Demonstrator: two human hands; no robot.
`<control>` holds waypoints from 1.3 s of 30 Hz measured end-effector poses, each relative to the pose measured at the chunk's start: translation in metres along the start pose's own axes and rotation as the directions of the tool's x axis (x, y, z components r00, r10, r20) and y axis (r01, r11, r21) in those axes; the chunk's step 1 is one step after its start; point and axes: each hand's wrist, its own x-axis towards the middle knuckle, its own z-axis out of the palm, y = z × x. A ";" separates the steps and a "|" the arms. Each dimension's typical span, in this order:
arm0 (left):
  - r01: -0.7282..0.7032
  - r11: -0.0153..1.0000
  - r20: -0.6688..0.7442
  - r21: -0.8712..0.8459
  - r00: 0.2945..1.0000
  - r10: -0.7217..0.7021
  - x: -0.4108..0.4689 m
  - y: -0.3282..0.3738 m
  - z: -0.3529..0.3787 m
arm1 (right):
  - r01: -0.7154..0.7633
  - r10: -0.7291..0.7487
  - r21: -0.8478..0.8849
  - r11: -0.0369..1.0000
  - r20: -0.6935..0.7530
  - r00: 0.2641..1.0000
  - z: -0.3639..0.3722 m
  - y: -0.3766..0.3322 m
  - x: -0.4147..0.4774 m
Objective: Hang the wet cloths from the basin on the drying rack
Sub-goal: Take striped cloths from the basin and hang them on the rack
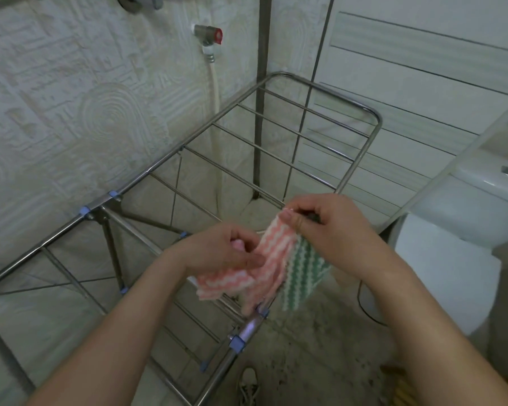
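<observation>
A metal drying rack (299, 136) with thin rails stands before me, its rails bare. Above its near right edge I hold two wet cloths. The pink-and-white striped cloth (264, 265) hangs crumpled between both hands. My left hand (223, 250) grips its lower left part. My right hand (326, 221) pinches its top corner together with a green-and-white striped cloth (302, 271), which hangs down just right of the pink one. The basin is not in view.
A textured tiled wall with a tap (208, 36) and a white hose (216, 92) lies behind the rack. A dark vertical pole (260, 98) stands at the corner. A white toilet (452, 230) is at the right. A shoe (248, 385) lies on the floor below.
</observation>
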 end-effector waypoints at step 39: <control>0.226 0.942 -0.613 0.247 0.790 -0.029 0.109 -0.073 -0.041 | -0.590 0.541 -0.068 0.805 -0.324 0.776 0.090 0.109 0.023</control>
